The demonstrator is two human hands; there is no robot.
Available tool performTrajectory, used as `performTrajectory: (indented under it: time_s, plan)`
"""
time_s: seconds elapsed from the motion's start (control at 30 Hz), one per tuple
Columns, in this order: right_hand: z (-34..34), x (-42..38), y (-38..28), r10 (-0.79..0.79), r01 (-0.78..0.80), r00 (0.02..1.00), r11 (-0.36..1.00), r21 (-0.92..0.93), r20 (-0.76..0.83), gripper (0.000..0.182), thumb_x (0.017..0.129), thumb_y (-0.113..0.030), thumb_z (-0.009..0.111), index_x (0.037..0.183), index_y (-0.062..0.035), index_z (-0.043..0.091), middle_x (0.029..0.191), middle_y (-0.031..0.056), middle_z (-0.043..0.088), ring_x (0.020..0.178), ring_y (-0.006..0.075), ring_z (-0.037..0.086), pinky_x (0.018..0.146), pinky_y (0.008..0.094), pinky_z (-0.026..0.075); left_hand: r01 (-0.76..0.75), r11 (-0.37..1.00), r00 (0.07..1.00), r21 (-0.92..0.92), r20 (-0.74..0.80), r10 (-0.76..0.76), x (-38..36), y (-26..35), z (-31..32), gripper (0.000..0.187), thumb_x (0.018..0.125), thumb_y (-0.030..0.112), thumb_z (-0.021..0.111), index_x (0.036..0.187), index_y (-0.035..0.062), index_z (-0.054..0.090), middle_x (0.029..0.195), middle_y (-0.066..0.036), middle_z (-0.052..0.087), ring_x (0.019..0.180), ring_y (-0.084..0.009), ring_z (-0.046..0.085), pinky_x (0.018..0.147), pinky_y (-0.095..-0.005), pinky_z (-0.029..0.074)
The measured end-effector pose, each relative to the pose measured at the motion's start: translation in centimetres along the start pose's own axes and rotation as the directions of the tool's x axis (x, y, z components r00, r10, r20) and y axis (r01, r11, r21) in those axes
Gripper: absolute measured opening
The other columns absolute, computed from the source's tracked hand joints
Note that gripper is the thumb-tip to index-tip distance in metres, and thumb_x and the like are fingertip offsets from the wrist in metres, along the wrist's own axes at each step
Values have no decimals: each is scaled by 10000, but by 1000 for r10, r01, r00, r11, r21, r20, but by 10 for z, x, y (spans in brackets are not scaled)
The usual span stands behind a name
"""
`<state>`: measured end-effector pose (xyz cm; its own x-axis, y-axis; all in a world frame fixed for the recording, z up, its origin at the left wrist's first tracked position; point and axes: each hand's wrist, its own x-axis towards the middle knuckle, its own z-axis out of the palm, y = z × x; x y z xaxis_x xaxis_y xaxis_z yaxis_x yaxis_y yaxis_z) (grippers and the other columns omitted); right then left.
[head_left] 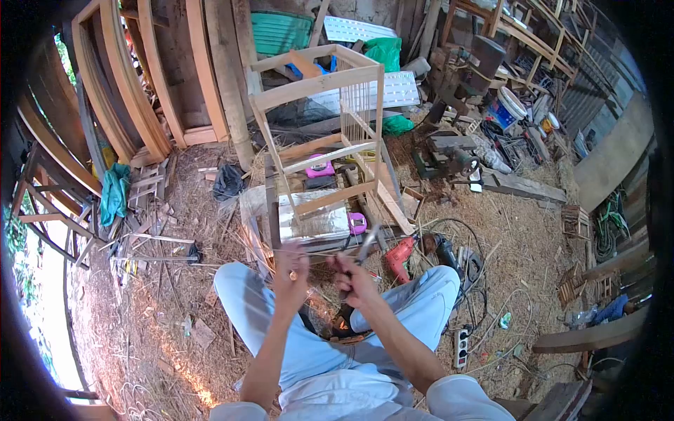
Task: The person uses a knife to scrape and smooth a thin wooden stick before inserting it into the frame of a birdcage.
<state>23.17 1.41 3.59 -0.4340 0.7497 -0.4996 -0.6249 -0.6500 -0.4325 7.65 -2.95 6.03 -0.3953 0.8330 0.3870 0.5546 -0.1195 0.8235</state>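
Note:
In my right hand (353, 282) is a hand tool with a shiny metal end (368, 242), raised in front of my knees; blur hides its exact kind. My left hand (291, 270) is held up beside it, its fingers smeared by motion, and I cannot make out anything in them. Just beyond both hands a wooden frame with thin slats (330, 151) stands on a low bench. A pink tape measure (357, 224) lies close to the tool, and another pink tape measure (320, 166) sits farther back inside the frame.
A red drill (400, 258) and a dark corded power tool (447, 251) lie by my right knee. A power strip (461, 347) rests on the shaving-covered ground. Wooden door frames (203, 77) lean at the left back; a bench vise (456, 165) stands at the right.

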Motion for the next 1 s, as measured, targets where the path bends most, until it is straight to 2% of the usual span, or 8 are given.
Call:
performTrajectory:
  time_s: [0.17, 0.23, 0.33, 0.43, 0.6, 0.67, 0.8, 1.0]
  plan:
    - [-20, 12, 4, 44, -108, 987, 891, -442, -152, 246, 886, -282, 605, 768, -74, 549, 699, 22, 586, 415, 54, 349, 386, 188, 260, 349, 766, 933, -540, 122, -339, 9, -28, 22, 284, 981, 266, 411, 1101, 22, 494, 860, -92, 591, 766, -165, 630, 636, -244, 506]
    - [-39, 20, -10, -741, 418, 670, 339, -843, 34, 280, 862, -276, 629, 731, -32, 583, 634, 37, 564, 453, 111, 432, 433, 239, 334, 342, 786, 930, -514, 65, -362, 19, -19, 12, 250, 976, 249, 424, 1062, 26, 499, 837, -88, 584, 706, -169, 636, 582, -253, 521]
    - [-48, 42, -29, -852, 362, 494, 17, -932, 176, 284, 821, -262, 664, 733, 4, 614, 571, 47, 539, 506, 155, 481, 502, 295, 391, 394, 707, 916, -587, 189, -354, 17, -34, 25, 265, 956, 238, 482, 1080, 6, 514, 878, -80, 591, 753, -150, 627, 604, -258, 534]
    - [-53, 72, -24, -822, 186, 552, -42, -982, 140, 270, 780, -244, 695, 768, 16, 623, 566, 57, 549, 535, 159, 492, 539, 319, 406, 397, 673, 915, -624, 214, -341, 5, -29, 54, 248, 932, 213, 534, 1056, -1, 554, 900, -69, 595, 776, -151, 625, 629, -261, 546]
    - [-66, 83, -25, -804, 314, 575, 48, -948, 150, 210, 798, -202, 676, 825, 6, 674, 632, 35, 618, 545, 129, 515, 539, 305, 420, 483, 715, 870, -505, 373, -324, 7, -18, 54, 244, 908, 156, 571, 1102, 11, 593, 855, -48, 609, 752, -116, 605, 660, -254, 533]
    - [-71, 73, -26, -701, 453, 698, 277, -848, 144, 185, 821, -177, 653, 896, -11, 682, 673, -1, 627, 516, 84, 486, 484, 267, 393, 505, 700, 856, -504, 397, -332, 7, -24, 52, 246, 909, 151, 567, 1110, 11, 590, 866, -51, 611, 750, -114, 603, 671, -255, 532]
    - [-42, 4, -32, -387, 192, 918, 622, -759, -85, 191, 836, -173, 638, 981, -50, 660, 705, -36, 600, 477, 13, 388, 404, 203, 281, 537, 691, 825, -484, 473, -309, 2, -35, 54, 253, 915, 137, 553, 1130, 9, 586, 878, -53, 614, 745, -113, 596, 695, -251, 529]
    - [-42, -60, 1, -406, 238, 914, 511, -826, 12, 178, 822, -188, 660, 938, -53, 665, 640, -65, 537, 479, 22, 387, 420, 199, 284, 581, 682, 754, -444, 609, -245, -8, -9, 44, 249, 916, 135, 549, 1116, 0, 609, 897, -52, 629, 770, -104, 596, 690, -235, 502]
